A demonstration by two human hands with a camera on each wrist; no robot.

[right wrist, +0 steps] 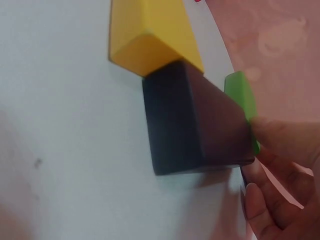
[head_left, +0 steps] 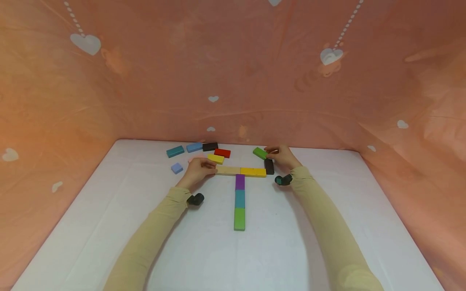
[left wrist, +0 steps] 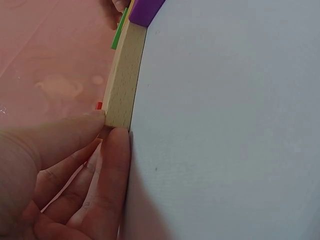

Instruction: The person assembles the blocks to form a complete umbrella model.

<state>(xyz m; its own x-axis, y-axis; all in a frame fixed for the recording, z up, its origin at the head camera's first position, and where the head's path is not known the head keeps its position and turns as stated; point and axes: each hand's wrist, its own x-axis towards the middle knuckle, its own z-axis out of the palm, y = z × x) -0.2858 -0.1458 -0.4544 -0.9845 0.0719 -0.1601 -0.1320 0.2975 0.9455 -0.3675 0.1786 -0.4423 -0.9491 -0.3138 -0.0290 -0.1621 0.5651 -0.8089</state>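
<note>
Blocks [head_left: 253, 172] between left hand [head_left: 197, 173], pinching tan block [head_left: 228, 171], and right hand [head_left: 284, 157], pinching green block [head_left: 260, 152]

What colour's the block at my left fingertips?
Wooden block: pale tan, clearest in the left wrist view.

legible markings: none. no text, label, brand, number or sign can be read in the head view, the left wrist view or the right wrist view.
</note>
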